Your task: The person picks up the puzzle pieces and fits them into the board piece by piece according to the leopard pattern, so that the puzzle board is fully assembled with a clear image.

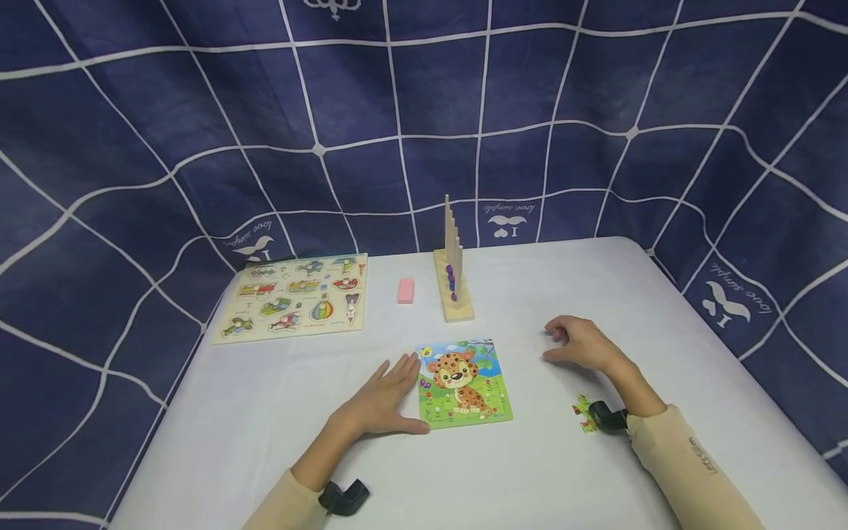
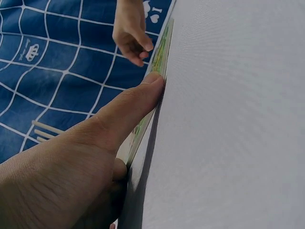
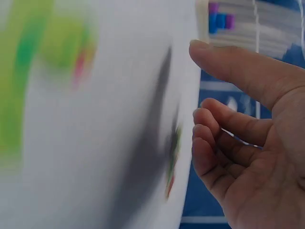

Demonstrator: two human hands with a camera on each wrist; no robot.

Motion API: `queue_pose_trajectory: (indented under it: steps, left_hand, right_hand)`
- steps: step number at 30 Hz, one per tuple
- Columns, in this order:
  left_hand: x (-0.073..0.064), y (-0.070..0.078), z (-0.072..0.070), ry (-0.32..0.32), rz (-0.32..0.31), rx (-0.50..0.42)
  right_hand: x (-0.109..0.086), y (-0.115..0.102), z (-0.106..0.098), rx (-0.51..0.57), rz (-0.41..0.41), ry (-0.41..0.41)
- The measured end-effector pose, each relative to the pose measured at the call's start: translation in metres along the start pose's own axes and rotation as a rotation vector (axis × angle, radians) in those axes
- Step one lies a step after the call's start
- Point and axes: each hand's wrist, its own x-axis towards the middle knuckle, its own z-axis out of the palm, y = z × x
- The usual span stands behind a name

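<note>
A square picture board [image 1: 464, 384] with a spotted leopard cub on green grass lies flat in the middle of the table. My left hand [image 1: 384, 401] rests along its left side with fingers stretched out, and the left wrist view shows the thumb [image 2: 138, 102] touching the board's edge. To the right of the board, my right hand [image 1: 583, 344] hovers over the table, its fingers loosely bent and nothing between them. Small green and red puzzle pieces [image 1: 583, 414] lie beneath the right wrist, partly hidden; the right wrist view shows blurred green pieces [image 3: 62, 45] up close.
At the back left lies a wooden peg puzzle board [image 1: 298, 298] with vehicle pictures. A pink block [image 1: 405, 291] sits beside a wooden stand [image 1: 458, 311] with upright rods and purple and blue beads. A blue checked cloth [image 1: 437, 96] hangs behind the white table [image 1: 265, 412].
</note>
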Motion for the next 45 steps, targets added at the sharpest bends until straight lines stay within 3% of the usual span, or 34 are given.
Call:
queue_pose_trajectory:
  steps: [10, 17, 26, 37, 45]
  left_hand:
    - [-0.001, 0.001, -0.001, -0.005, -0.003, 0.001]
    - [-0.001, 0.001, 0.0, 0.004, -0.003, -0.002]
    - [-0.001, -0.001, -0.001, -0.007, -0.007, 0.002]
    - [0.003, -0.001, -0.003, -0.014, -0.028, 0.014]
    - [0.0, 0.001, -0.001, -0.011, -0.02, -0.01]
  right_hand:
    - [0.001, 0.045, -0.019, -0.033, 0.129, 0.044]
    - [0.008, 0.057, -0.024, -0.039, 0.124, 0.049]
    - [0.017, 0.063, -0.031, -0.029, 0.083, 0.013]
    - [0.025, 0.06, -0.042, -0.021, 0.173, -0.09]
    - [0.021, 0.062, -0.037, -0.018, 0.162, -0.076]
